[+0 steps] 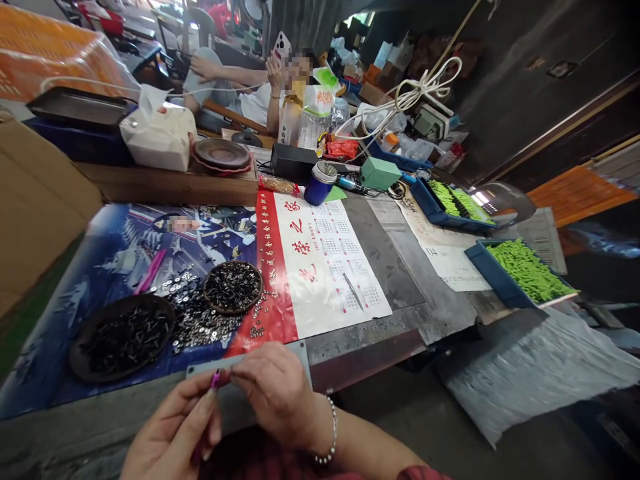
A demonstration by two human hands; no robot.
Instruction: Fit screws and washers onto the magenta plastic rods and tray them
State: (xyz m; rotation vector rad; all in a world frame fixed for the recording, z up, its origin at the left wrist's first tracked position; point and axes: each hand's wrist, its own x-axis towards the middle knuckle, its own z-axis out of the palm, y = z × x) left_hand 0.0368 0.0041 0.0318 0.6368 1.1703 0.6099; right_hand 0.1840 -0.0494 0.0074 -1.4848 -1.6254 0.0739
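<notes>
My left hand (173, 430) is closed around a thin purple tool (215, 380) whose tip sticks up between the fingers. My right hand (275, 393), with a bead bracelet at the wrist, pinches at that tip; what it holds there is too small to make out. Both hands hover over a grey flat plate (300, 353) at the table's near edge. Just beyond lie a large dark dish of black screws (123, 337), a smaller round dish of black screws (233, 287) and a scatter of small silver washers (195, 320).
A poster calendar (325, 267) covers the table. Blue trays of green parts (525, 270) stand at the right, a blue cup (320, 183) and a black box (293, 162) behind. A pink pen (150, 270) lies at the left. Another person sits at the far end holding a phone.
</notes>
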